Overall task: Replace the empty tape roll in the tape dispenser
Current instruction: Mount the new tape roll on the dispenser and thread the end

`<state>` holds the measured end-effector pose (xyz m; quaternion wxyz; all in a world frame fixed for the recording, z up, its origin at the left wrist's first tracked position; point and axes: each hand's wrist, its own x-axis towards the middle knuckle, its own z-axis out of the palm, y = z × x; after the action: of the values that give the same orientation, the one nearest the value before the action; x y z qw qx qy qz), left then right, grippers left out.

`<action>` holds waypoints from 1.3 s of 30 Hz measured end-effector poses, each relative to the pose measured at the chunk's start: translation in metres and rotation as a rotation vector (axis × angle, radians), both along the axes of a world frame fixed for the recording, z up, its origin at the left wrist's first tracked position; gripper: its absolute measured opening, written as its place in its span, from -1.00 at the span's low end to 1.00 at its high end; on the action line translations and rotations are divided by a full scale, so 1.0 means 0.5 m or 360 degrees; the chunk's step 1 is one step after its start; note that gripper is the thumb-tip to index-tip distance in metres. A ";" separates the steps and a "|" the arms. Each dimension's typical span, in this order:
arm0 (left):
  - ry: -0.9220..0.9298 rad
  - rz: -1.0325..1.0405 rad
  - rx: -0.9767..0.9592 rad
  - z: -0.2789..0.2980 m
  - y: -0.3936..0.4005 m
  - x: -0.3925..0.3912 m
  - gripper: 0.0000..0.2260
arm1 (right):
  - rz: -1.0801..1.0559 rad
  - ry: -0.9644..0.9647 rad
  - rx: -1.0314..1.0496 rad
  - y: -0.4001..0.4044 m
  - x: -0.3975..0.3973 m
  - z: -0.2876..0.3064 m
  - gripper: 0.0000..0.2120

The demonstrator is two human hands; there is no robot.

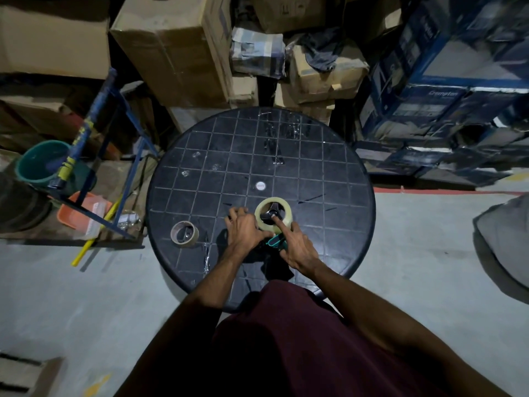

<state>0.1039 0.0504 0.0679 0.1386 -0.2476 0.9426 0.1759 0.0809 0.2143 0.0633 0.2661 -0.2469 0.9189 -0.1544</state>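
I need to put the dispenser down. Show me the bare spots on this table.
Table: the right side, past the new roll, is bare, as is the far left edge. Tape scraps litter the far middle. The near side is crowded: empty core, both hands, dispenser.

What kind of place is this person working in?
Most likely a storeroom or warehouse: stacked cardboard boxes and blue printed cartons crowd behind a round black table on a bare concrete floor.
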 end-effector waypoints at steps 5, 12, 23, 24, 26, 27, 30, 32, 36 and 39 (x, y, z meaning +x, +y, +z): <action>0.0022 0.0135 0.0133 -0.002 0.004 -0.002 -0.53 | -0.0012 0.0005 -0.0002 -0.001 -0.002 0.000 -0.11; -0.0076 0.0257 0.0129 0.002 0.024 -0.009 -0.62 | 0.0008 0.0020 0.0032 -0.002 -0.002 -0.001 -0.10; -0.0163 0.0145 0.0131 0.017 0.017 -0.025 -0.27 | 0.0002 0.0047 0.0048 0.010 0.001 -0.001 -0.11; -0.0154 0.0134 0.0191 0.018 0.015 -0.028 -0.33 | 0.0000 0.0051 0.0048 0.010 0.001 -0.002 -0.11; -0.0083 0.0127 0.0243 0.015 0.009 -0.028 -0.36 | -0.0023 0.0050 0.0033 0.016 0.001 -0.004 -0.10; -0.0043 0.0112 0.0234 0.014 0.008 -0.027 -0.34 | -0.0038 0.0046 0.0024 0.020 0.001 -0.005 -0.10; 0.0086 0.0097 0.0272 0.007 0.013 -0.023 -0.43 | -0.0090 0.0043 0.0004 0.027 -0.003 -0.005 -0.08; 0.0109 0.0125 0.0318 0.006 0.019 -0.023 -0.52 | -0.0104 0.0057 0.0004 0.030 -0.007 -0.005 -0.07; 0.0013 0.0094 0.0100 0.007 0.033 -0.025 -0.45 | -0.0110 0.0046 -0.0020 0.029 -0.009 -0.002 -0.09; -0.0001 -0.0029 0.0045 0.006 0.037 -0.028 -0.16 | -0.0081 0.0042 -0.0045 0.022 -0.007 0.001 -0.11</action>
<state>0.0901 0.0688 0.0708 0.1442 -0.2371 0.9422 0.1879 0.0773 0.2255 0.0636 0.2463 -0.2292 0.9261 -0.1708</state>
